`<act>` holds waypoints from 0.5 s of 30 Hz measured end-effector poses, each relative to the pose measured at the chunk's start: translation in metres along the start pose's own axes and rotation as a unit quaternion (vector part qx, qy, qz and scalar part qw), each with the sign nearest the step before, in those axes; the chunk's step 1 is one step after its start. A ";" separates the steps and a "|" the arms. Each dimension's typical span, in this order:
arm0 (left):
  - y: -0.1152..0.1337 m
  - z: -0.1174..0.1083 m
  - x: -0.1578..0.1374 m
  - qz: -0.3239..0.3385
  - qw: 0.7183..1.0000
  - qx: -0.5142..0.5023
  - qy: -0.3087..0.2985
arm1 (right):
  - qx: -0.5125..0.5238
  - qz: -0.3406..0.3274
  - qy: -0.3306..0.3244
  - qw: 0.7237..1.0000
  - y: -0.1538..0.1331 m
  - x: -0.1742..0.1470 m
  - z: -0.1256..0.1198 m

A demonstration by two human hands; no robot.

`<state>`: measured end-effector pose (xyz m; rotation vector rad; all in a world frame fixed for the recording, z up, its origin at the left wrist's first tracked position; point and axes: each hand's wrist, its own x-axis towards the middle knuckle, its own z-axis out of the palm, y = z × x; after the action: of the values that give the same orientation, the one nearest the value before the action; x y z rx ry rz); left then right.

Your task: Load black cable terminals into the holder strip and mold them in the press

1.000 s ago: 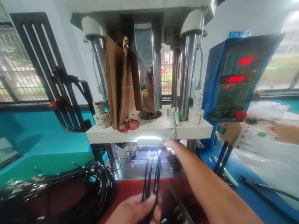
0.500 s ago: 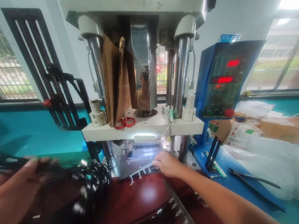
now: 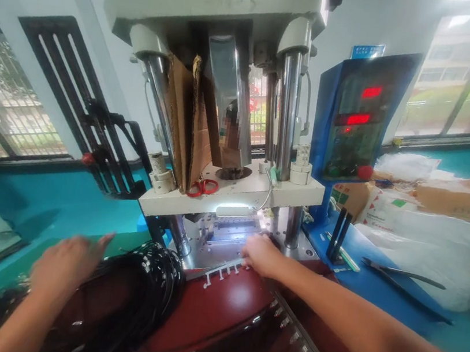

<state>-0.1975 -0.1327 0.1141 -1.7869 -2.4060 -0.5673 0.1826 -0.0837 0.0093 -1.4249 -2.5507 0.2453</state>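
Observation:
My right hand (image 3: 263, 255) is closed on one end of a pale plastic sprue (image 3: 221, 271) with short side branches, just in front of the lit mould (image 3: 234, 229) of a press. The sprue lies along the near edge of the dark red tabletop (image 3: 235, 301). On the left, my left hand (image 3: 67, 263) is over a coil of black cables (image 3: 154, 281), its thumb stretched out and apart from the blurred fingers. Nothing shows in that hand. A dark rail (image 3: 302, 348) with a row of small metal ends lies in front of my right forearm.
The press's white plate (image 3: 236, 195) carries red-handled scissors (image 3: 203, 188) and upright cardboard (image 3: 181, 122). To the right stand a blue control box (image 3: 363, 118) and pliers (image 3: 400, 273) on a blue surface. White bags (image 3: 417, 248) fill the far right.
My left hand has let go of the black cables and risen to the right, thumb out. My right hand keeps the sprue at nearly the same place. The view has shifted slightly.

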 end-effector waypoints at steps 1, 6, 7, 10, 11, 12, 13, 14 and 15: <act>0.010 0.003 -0.005 0.038 0.999 0.012 0.001 | 0.009 -0.006 -0.002 1.000 -0.003 0.002 -0.001; 0.074 0.047 -0.046 0.327 0.922 -0.118 -0.168 | 0.059 -0.034 -0.005 0.998 -0.030 0.006 -0.001; 0.083 0.058 -0.053 0.360 0.903 -0.126 -0.199 | 0.070 -0.041 -0.004 0.997 -0.035 0.006 -0.004; 0.097 0.087 -0.064 0.383 0.887 -0.107 -0.236 | 0.113 -0.064 0.017 0.991 -0.043 -0.003 -0.023; 0.098 0.093 -0.065 0.380 0.888 -0.100 -0.239 | 0.128 -0.068 0.029 0.989 -0.043 -0.010 -0.034; 0.097 0.097 -0.065 0.378 0.889 -0.096 -0.240 | 0.142 -0.068 0.043 0.987 -0.041 -0.020 -0.045; 0.097 0.099 -0.064 0.378 0.889 -0.095 -0.241 | 0.155 -0.063 0.061 0.984 -0.038 -0.033 -0.057; 0.097 0.099 -0.063 0.379 0.888 -0.096 -0.243 | 0.165 -0.054 0.079 0.982 -0.033 -0.051 -0.069; 0.098 0.099 -0.062 0.382 0.886 -0.098 -0.244 | 0.175 -0.036 0.109 0.978 -0.026 -0.073 -0.079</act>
<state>-0.0718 -0.1309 0.0279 -3.0002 -1.6141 -0.2820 0.2191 -0.1562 0.0841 -1.1578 -2.2408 0.4726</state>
